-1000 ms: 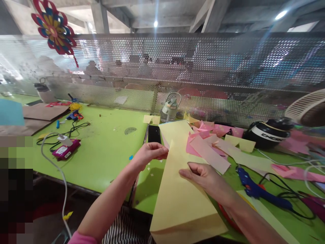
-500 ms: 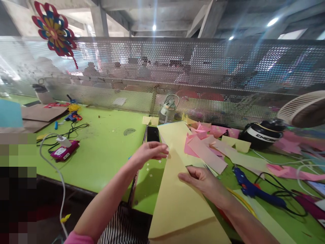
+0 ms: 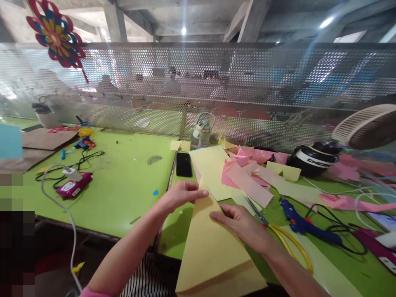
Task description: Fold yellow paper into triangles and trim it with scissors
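A folded sheet of yellow paper (image 3: 213, 247) spreads toward me from its narrow far end. My left hand (image 3: 187, 194) pinches that narrow end, thumb on top. Along the right edge, my right hand (image 3: 239, 220) grips the same paper between thumb and fingers, most of them hidden beneath. Scissors with yellow handles (image 3: 283, 239) lie just right of my right hand, their blades pointing away. Beyond my hands, another yellow sheet (image 3: 208, 165) rests flat on the table beside a black phone (image 3: 184, 165).
Pink paper pieces (image 3: 247, 177) lie heaped at centre right. A blue glue gun (image 3: 306, 227) with its cable, a black bottle (image 3: 314, 159) and a fan (image 3: 365, 126) are on the right. A purple power strip (image 3: 74, 185) sits left. A perforated metal screen (image 3: 148, 82) stands behind the green table (image 3: 130, 177).
My left hand has come down onto the paper's narrow end and now pinches it; before, it was raised just off it. The view has shifted slightly, showing more of the scissors.
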Demonstrator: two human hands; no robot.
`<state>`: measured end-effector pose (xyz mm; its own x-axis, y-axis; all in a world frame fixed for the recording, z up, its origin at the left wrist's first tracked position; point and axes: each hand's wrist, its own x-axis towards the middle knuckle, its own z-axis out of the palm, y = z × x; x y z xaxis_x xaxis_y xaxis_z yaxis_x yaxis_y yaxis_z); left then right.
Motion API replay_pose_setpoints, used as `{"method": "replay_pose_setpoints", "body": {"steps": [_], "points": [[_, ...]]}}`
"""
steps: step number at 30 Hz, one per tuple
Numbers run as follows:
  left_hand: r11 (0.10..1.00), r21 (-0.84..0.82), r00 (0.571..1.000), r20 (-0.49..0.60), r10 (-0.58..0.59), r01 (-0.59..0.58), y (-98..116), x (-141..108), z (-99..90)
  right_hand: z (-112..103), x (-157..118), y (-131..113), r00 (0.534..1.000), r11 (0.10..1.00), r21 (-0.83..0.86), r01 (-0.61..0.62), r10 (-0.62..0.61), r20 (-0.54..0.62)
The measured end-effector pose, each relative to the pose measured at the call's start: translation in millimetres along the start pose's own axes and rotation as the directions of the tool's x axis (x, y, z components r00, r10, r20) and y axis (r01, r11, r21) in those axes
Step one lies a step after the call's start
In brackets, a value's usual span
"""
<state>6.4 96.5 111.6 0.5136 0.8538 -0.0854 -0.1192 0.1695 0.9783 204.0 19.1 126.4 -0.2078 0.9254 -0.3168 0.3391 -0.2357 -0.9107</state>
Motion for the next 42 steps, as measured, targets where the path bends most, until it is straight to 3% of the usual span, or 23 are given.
{"method": "replay_pose_setpoints", "body": {"steps": [6, 14, 18, 21, 23, 25, 28, 31, 37, 42], "points": [[0.999, -0.017, 0.998, -0.05, 0.045, -0.046, -2, 1, 6.5, 4, 3, 1, 0.997, 0.997, 0.064, -0.044, 0.04, 0.071], [0.998, 0.047, 0.999, 0.039, -0.031, 0.029, -13, -12, 9.1, 8, 4, 12, 1.0, 0.994, 0.11, 0.008, -0.011, 0.029], [0.992, 0.116, 0.999, 0.014, -0.051, 0.049, -14, -13, 5.1, 10, 3, 14, 0.993, 0.983, -0.147, 0.109, -0.116, -0.036], [0.986, 0.164, 0.998, -0.063, -0.021, 0.031, -13, -5, -4.3, 1, 10, 17, 0.95, 0.843, -0.511, 0.166, -0.275, -0.145], [0.984, 0.176, 0.994, -0.106, -0.007, 0.025, -13, 2, -11.1, -12, 21, 22, 0.897, 0.748, -0.656, 0.1, -0.353, -0.265], [0.984, 0.179, 0.991, -0.134, 0.001, 0.023, -14, 8, -16.0, -30, 35, 29, 0.831, 0.732, -0.681, -0.011, -0.372, -0.413], [0.984, 0.175, 0.988, -0.152, 0.004, 0.023, -15, 14, -18.0, -56, 57, 41, 0.75, 0.761, -0.635, -0.136, -0.34, -0.568], [0.988, 0.156, 0.988, -0.154, 0.001, 0.023, -17, 16, -17.6, -72, 70, 48, 0.73, 0.825, -0.553, -0.115, -0.307, -0.61], [0.991, 0.13, 0.986, -0.167, -0.015, 0.038, -25, 20, -25.4, -82, 58, 41, 0.695, 0.928, -0.279, 0.249, -0.372, -0.615], [0.991, 0.126, 0.989, -0.141, -0.031, 0.049, -31, 23, -29.6, -89, 57, 41, 0.738, 0.893, 0.106, 0.438, -0.29, -0.61]]}}
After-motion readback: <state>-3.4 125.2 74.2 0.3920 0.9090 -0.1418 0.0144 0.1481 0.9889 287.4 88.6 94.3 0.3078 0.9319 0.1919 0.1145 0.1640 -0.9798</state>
